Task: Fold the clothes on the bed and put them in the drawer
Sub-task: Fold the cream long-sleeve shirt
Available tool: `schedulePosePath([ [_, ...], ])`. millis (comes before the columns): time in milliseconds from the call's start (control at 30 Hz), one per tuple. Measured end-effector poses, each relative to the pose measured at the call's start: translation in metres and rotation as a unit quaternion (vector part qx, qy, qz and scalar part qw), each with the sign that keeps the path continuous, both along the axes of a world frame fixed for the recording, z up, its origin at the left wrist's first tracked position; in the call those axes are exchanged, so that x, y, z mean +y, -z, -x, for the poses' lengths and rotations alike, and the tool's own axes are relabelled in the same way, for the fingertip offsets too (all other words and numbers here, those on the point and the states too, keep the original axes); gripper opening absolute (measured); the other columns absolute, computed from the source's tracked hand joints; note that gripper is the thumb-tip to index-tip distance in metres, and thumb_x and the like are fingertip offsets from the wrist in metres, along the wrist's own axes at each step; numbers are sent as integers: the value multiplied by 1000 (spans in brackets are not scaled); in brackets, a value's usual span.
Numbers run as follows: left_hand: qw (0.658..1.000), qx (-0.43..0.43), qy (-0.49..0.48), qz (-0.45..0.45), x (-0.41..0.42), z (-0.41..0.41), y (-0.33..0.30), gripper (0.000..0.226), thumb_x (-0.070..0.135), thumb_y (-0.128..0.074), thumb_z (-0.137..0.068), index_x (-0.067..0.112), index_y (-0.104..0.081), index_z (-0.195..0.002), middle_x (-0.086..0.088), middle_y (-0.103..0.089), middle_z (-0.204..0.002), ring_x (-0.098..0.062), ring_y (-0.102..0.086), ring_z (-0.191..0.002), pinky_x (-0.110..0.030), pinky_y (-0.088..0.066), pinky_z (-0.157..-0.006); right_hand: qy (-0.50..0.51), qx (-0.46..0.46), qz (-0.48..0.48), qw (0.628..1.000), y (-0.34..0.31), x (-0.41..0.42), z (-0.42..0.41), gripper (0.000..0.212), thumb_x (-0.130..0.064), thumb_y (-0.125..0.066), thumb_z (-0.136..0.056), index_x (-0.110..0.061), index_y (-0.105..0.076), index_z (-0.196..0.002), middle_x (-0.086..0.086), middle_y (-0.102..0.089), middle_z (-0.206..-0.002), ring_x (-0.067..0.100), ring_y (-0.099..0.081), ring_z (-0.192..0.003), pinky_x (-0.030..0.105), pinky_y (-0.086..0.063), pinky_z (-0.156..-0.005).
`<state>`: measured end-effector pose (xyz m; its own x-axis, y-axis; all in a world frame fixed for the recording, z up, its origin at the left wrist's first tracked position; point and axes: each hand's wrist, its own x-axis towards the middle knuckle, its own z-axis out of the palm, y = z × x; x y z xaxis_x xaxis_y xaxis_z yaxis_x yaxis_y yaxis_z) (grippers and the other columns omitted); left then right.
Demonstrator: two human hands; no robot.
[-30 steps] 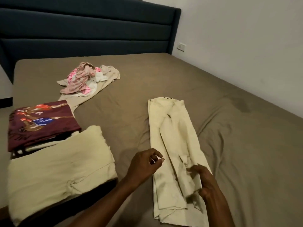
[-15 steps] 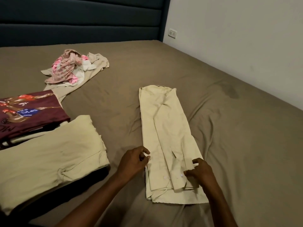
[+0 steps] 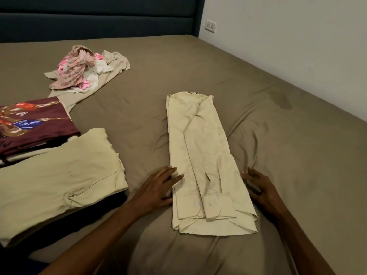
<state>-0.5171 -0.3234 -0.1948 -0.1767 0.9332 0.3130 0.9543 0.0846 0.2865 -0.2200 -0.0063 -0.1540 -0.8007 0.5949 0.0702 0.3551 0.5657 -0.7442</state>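
A cream long-sleeved shirt (image 3: 200, 155) lies folded into a long narrow strip on the brown bed (image 3: 278, 155), collar far, cuffs and hem near me. My left hand (image 3: 158, 187) lies flat with straight fingers against the strip's left edge, fingertips touching the cloth. On the other side, my right hand (image 3: 260, 189) rests flat on the sheet at the strip's right edge, fingers spread. Neither hand grips anything. No drawer is in view.
At the left lie a folded cream garment (image 3: 59, 179) and a folded maroon printed garment (image 3: 33, 122). A loose heap of pink, white and beige clothes (image 3: 83, 72) sits farther back. A dark blue headboard (image 3: 99, 18) and a white wall with a socket (image 3: 211, 26) border the bed.
Both hands let go of the sleeve cuffs and moved outward to the shirt's two sides, fingers now straight. The sleeves lie flat along the strip.
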Motion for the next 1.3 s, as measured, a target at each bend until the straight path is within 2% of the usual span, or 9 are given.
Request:
schedulePosePath([
  [200, 975, 150, 160, -28, 31, -4, 5, 49, 33, -54, -101, 29, -49, -150, 1, -43, -159, -17, -37, -149, -39, -22, -124, -243, -63, -223, 942, -4, 11, 39, 54, -69, -52, -94, -47, -56, -144, 4, -14, -173, 26, -10, -160, 43, -16, -123],
  [367, 977, -187, 79, -68, 45, 1, -15, 24, 18, -66, -94, 33, -74, -110, 21, -75, -105, 4, -69, -94, -19, -52, -81, -328, -24, 3, 944, -37, 27, 74, 50, -57, -53, -101, -18, -77, -122, 5, -59, -148, 25, -48, -143, 41, -32, -118],
  [467, 852, -506, -28, -130, 80, 12, -70, 11, 21, -66, -91, 21, -74, -84, 19, -71, -76, 2, -65, -75, -19, -49, -65, -140, 14, 231, 963, -69, 35, 121, 33, -37, -78, -90, -6, -77, -78, 6, -71, -80, 20, -61, -79, 43, -44, -74],
  [600, 671, -701, -206, -124, 130, 56, -89, 39, 41, -83, -82, 15, -77, -110, 3, -79, -96, -21, -76, -92, -30, -57, -75, 109, -23, 498, 860, -69, 55, 176, 41, -32, -83, -85, -11, -74, -118, 12, -78, -111, 32, -70, -108, 49, -52, -103],
  [767, 705, -657, -255, -78, 130, 82, -51, 36, 41, -78, -88, 12, -61, -77, -1, -48, -62, -10, -41, -49, -23, -27, -47, 121, -36, 541, 831, -42, 66, 169, 39, -23, -76, -90, -5, -71, -124, 15, -74, -122, 30, -69, -112, 44, -54, -99],
  [967, 718, -657, -212, -91, 116, 66, -42, 16, 5, -55, -103, 2, -70, -97, 11, -74, -72, 0, -66, -64, -16, -48, -58, 138, -11, 450, 882, -25, 59, 162, 38, -14, -73, -92, 9, -68, -121, 21, -76, -110, 31, -75, -90, 43, -61, -84],
  [1067, 703, -675, -202, -91, 89, 49, -31, 20, 8, -55, -103, 0, -73, -101, -2, -78, -90, -14, -72, -82, -27, -55, -72, 134, -36, 427, 894, -24, 37, 145, 30, -15, -72, -95, 7, -70, -115, 20, -77, -98, 26, -75, -74, 33, -58, -56],
  [1167, 670, -713, -184, -99, 50, 24, -17, 21, 12, -58, -102, 0, -74, -110, -15, -76, -107, -27, -71, -96, -37, -55, -84, 131, -31, 412, 901, -17, 2, 118, 32, -15, -71, -95, 5, -70, -120, 19, -77, -107, 32, -76, -91, 35, -61, -64],
  [1300, 653, -729, -186, -85, 11, -9, -19, 19, 18, -66, -94, 6, -78, -100, -10, -77, -95, -19, -71, -76, -28, -54, -66, 154, -4, 382, 911, -22, -47, 84, 25, -15, -69, -97, 1, -72, -116, 16, -78, -103, 31, -77, -89, 34, -61, -61],
])
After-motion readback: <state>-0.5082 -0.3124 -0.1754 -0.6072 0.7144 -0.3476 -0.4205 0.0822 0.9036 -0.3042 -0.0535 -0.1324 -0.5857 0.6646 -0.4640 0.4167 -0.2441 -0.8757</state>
